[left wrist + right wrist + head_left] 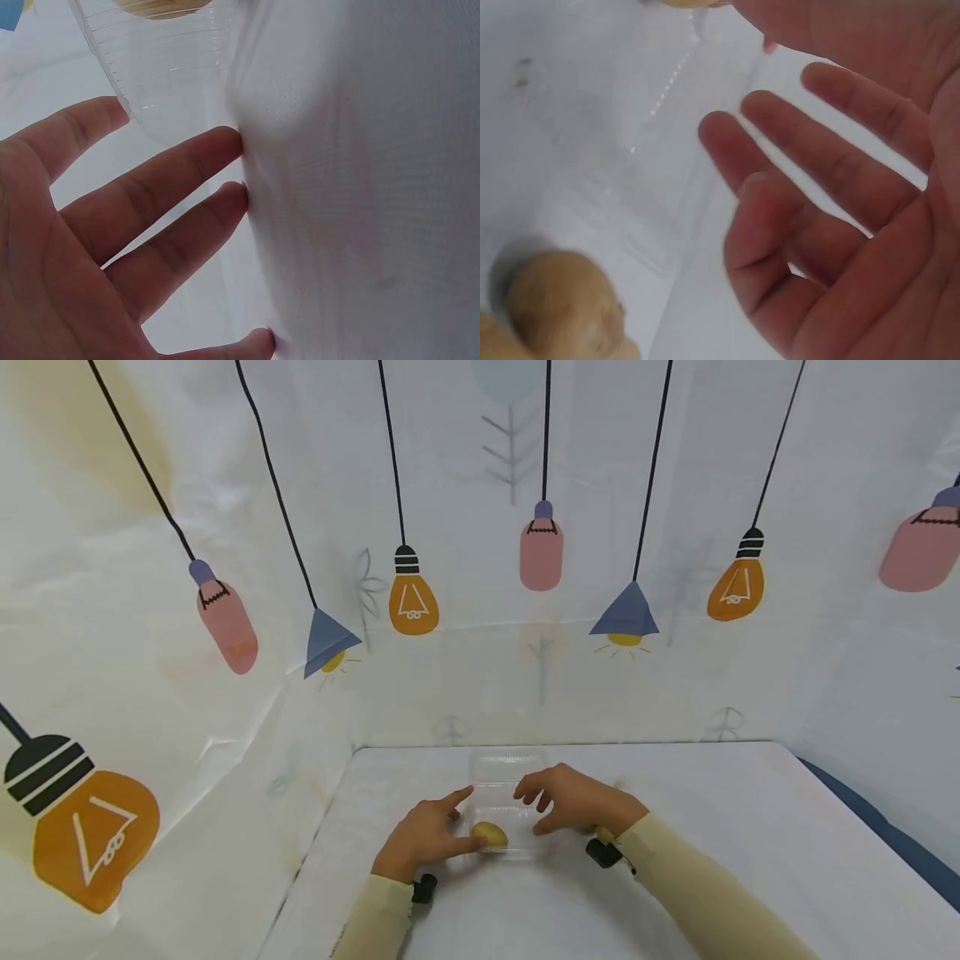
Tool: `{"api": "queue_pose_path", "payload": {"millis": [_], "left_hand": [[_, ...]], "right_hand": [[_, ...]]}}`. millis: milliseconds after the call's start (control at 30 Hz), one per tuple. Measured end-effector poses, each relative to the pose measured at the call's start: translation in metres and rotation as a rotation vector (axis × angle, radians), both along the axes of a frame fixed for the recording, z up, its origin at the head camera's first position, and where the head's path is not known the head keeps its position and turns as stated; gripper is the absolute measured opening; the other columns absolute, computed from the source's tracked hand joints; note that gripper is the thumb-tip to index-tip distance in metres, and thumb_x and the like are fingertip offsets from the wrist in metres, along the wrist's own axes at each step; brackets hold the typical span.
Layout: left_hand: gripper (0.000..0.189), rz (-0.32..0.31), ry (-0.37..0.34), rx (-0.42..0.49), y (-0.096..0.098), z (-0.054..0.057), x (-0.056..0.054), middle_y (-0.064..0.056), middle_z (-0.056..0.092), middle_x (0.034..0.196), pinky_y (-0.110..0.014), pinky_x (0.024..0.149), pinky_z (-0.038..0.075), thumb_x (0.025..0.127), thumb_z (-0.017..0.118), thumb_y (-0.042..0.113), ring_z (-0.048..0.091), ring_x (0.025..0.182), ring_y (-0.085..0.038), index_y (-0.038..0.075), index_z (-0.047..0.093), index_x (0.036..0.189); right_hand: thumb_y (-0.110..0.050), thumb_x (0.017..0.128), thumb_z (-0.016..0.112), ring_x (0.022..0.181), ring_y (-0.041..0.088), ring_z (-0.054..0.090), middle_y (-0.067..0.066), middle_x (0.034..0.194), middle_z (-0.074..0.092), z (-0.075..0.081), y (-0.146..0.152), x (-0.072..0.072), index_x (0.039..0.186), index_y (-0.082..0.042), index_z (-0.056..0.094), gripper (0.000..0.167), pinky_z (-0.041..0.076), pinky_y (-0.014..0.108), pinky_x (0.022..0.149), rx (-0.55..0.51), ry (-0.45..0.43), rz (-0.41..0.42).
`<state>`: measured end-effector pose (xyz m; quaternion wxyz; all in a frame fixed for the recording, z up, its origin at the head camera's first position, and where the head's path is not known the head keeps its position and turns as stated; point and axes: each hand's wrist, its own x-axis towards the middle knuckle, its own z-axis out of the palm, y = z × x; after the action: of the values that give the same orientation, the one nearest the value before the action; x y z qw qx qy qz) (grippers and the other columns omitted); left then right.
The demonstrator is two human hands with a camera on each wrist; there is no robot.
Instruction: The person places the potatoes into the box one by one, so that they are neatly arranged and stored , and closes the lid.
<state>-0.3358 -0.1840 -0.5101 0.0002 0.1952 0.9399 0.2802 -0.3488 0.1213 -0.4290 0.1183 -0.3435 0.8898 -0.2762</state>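
A clear plastic box [517, 818] with its lid [508, 767] folded back lies on the white table. One yellow-brown potato [490, 835] sits at the box's near left corner. My left hand [426, 837] is at the left side, thumb and forefinger spread along the box, the thumb by the potato. In the left wrist view, a fingertip meets the box's edge [112, 71]. My right hand [577, 797] hovers over the right part of the box, fingers loosely bent, holding nothing. Beside the box, the right wrist view has more potatoes [566, 307], mostly hidden behind my right wrist in the head view.
The white table [705, 835] extends on both sides of the box. Behind it and at the left hangs a white sheet [465, 685] printed with lamps and bulbs. Something dark blue [885, 827] runs along the table's right edge.
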Motion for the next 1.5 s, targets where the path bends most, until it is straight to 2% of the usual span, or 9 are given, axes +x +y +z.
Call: {"api": "queue_pose_path", "payload": {"millis": [167,333,533,667,800,1000,1100,1267,1500], "left_hand": [[0.103,-0.009,0.007,0.003,0.001,-0.002,0.0,-0.006,0.074,0.116,-0.047,0.088,0.055,0.078,0.073,0.083,0.069,0.105,-0.022,0.026,0.049,0.16],[0.104,0.007,0.026,0.01,-0.002,0.002,-0.002,-0.005,0.074,0.115,-0.047,0.086,0.055,0.077,0.074,0.082,0.068,0.102,-0.02,0.026,0.049,0.161],[0.105,0.021,0.01,-0.016,-0.003,0.006,0.0,-0.003,0.074,0.116,-0.05,0.088,0.054,0.076,0.072,0.085,0.067,0.11,-0.025,0.029,0.048,0.161],[0.105,0.016,0.008,-0.023,-0.001,0.007,0.002,-0.003,0.074,0.117,-0.049,0.083,0.055,0.076,0.072,0.085,0.067,0.11,-0.026,0.028,0.048,0.161],[0.106,0.017,0.006,-0.028,0.002,0.007,0.003,-0.003,0.074,0.118,-0.047,0.079,0.055,0.076,0.072,0.085,0.068,0.11,-0.025,0.027,0.048,0.161],[0.104,-0.005,0.028,-0.019,0.002,0.007,0.003,-0.006,0.074,0.117,-0.046,0.084,0.056,0.078,0.073,0.083,0.069,0.108,-0.025,0.024,0.049,0.16],[0.103,-0.012,0.031,-0.02,0.002,0.006,0.002,-0.006,0.074,0.117,-0.047,0.086,0.056,0.079,0.072,0.083,0.069,0.108,-0.025,0.023,0.049,0.16],[0.104,-0.012,0.022,-0.022,0.001,0.003,0.0,-0.005,0.074,0.118,-0.048,0.087,0.055,0.079,0.071,0.084,0.068,0.109,-0.024,0.024,0.049,0.161],[0.104,-0.02,0.023,-0.022,0.0,0.002,0.0,-0.003,0.073,0.113,-0.045,0.085,0.054,0.078,0.071,0.084,0.067,0.102,-0.02,0.025,0.049,0.161]], "right_hand": [[-0.018,0.082,0.093,0.103,0.028,0.072,-0.006,0.115,0.071,-0.003,0.024,0.008,0.123,-0.023,0.072,0.046,0.058,0.037,0.084,0.013,0.05,-0.037],[-0.021,0.083,0.091,0.107,0.022,0.069,-0.013,0.115,0.07,-0.001,0.041,0.012,0.122,-0.027,0.073,0.043,0.056,0.039,0.086,0.009,0.079,-0.136],[-0.02,0.088,0.088,0.107,0.021,0.069,-0.008,0.119,0.072,-0.007,0.064,0.021,0.126,-0.02,0.071,0.041,0.056,0.042,0.089,0.011,0.168,-0.127],[-0.016,0.088,0.088,0.107,0.027,0.069,0.003,0.122,0.073,-0.014,0.08,0.03,0.127,-0.012,0.072,0.042,0.056,0.048,0.089,-0.055,0.198,-0.147],[-0.013,0.086,0.088,0.106,0.028,0.068,0.004,0.122,0.073,-0.023,0.091,0.037,0.126,-0.009,0.073,0.043,0.055,0.05,0.09,-0.118,0.211,-0.174],[-0.013,0.085,0.089,0.103,0.027,0.068,0.004,0.119,0.073,-0.035,0.102,0.045,0.124,-0.01,0.073,0.042,0.058,0.042,0.084,-0.193,0.216,-0.237],[-0.017,0.085,0.09,0.104,0.028,0.069,0.005,0.119,0.073,-0.038,0.106,0.049,0.125,-0.011,0.073,0.043,0.059,0.045,0.083,-0.217,0.203,-0.289],[-0.021,0.086,0.091,0.105,0.027,0.07,0.002,0.123,0.073,-0.041,0.111,0.054,0.125,-0.013,0.074,0.043,0.056,0.053,0.09,-0.209,0.239,-0.359],[-0.019,0.082,0.093,0.101,0.022,0.072,-0.001,0.121,0.074,-0.051,0.12,0.055,0.123,-0.012,0.075,0.046,0.055,0.053,0.092,-0.139,0.302,-0.414]]}}
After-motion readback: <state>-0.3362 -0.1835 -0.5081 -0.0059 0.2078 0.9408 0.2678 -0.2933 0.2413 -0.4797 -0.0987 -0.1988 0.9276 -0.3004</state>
